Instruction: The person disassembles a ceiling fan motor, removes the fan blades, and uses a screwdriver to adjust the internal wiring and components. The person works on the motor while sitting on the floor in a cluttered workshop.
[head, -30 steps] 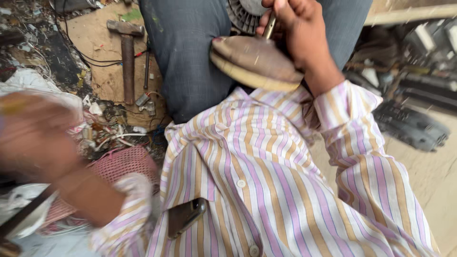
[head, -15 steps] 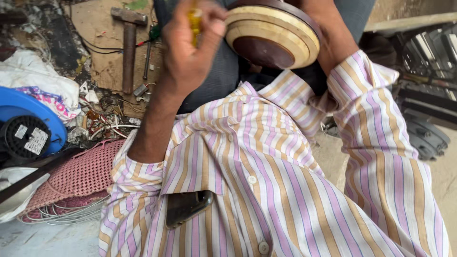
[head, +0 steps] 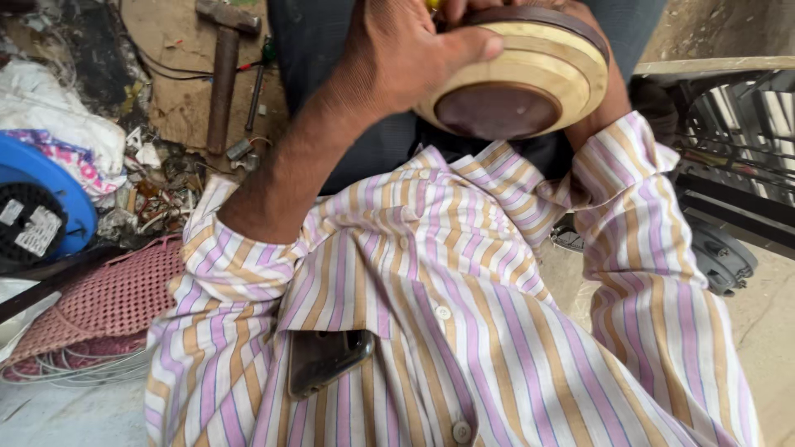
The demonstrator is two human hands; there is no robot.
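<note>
Top centre: round wooden disc point(head: 517, 74), pale rim, dark recessed middle, tilted toward camera, held over lap. Left hand point(head: 406, 54) clamped on its left edge, thumb along rim, likely bracing it. Right hand point(head: 609, 79) mostly hidden behind disc, apparently supporting far side; grip can't be confirmed. Yellow bit point(head: 432, 4) at top edge, too cropped to identify. Hammer point(head: 222, 70) lying on ground upper left, within reach. Blue round casing point(head: 41, 211) at left edge. Dark phone point(head: 327, 360) sticking out of striped shirt pocket, lower centre.
</note>
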